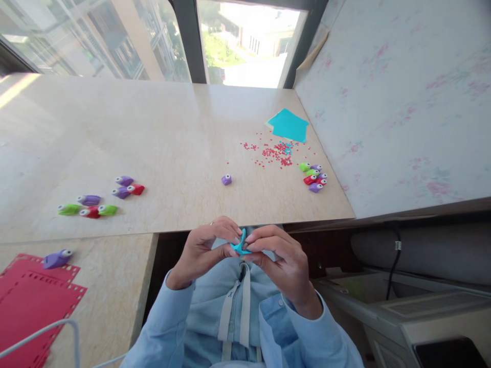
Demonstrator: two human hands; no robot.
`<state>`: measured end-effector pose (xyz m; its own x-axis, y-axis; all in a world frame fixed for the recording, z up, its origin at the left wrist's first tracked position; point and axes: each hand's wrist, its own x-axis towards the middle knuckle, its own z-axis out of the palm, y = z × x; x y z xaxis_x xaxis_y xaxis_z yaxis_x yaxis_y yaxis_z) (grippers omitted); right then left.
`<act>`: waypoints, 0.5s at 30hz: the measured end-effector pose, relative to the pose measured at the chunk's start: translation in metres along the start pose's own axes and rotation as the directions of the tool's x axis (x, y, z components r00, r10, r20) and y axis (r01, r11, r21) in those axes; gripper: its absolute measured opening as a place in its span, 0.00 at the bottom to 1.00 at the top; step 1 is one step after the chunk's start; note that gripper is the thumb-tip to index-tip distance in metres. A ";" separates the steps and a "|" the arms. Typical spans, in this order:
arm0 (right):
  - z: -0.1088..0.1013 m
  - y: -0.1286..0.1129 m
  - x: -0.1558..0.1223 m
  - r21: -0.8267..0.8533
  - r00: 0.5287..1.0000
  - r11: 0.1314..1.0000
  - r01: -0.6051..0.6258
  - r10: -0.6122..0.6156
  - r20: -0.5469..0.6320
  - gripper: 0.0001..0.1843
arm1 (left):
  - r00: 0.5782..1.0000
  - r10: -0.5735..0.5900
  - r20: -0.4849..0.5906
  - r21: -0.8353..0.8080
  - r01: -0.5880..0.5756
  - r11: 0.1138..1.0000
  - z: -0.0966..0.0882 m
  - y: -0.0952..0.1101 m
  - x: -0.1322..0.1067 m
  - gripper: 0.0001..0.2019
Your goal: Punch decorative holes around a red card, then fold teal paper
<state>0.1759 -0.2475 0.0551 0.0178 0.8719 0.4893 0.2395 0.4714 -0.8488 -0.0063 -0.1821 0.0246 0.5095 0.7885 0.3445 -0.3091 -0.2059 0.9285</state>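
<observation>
A small piece of folded blue paper point(242, 245) is held between my two hands, just past the table's front edge and above my lap. My left hand point(209, 248) pinches its left side with thumb and fingers. On the other side, my right hand point(282, 255) grips it the same way, with the fingers bent over its edge. Part of the paper is hidden behind the fingertips. Beyond my hands, a single purple craft punch point(226, 179) with a white round eye-like button stands on the tabletop.
Small red paper cut-outs point(274, 152) lie scattered near blue paper sheets point(288, 125) at the back right. A cluster of craft punches point(315, 177) sits at the right edge, another group point(92, 204) at left. Punched red sheets point(34, 301) bear a purple punch point(57, 259).
</observation>
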 end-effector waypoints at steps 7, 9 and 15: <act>-0.006 0.006 0.002 0.062 0.989 0.988 -0.143 0.139 0.059 0.04 | 0.974 -0.185 -0.130 -0.049 0.180 0.982 0.008 -0.002 0.000 0.11; -0.007 0.006 0.002 0.069 0.984 0.983 -0.171 0.167 0.056 0.04 | 0.970 -0.195 -0.146 -0.041 0.191 0.981 0.010 -0.002 0.000 0.11; -0.008 0.010 0.001 0.066 0.978 0.976 -0.208 0.206 0.029 0.04 | 0.983 -0.168 -0.079 -0.046 0.165 0.985 0.013 -0.003 0.003 0.10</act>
<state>0.1860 -0.2429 0.0492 0.0383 0.9539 0.2976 0.1657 0.2876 -0.9433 0.0064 -0.1869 0.0242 0.4895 0.8550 0.1717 -0.2579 -0.0461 0.9651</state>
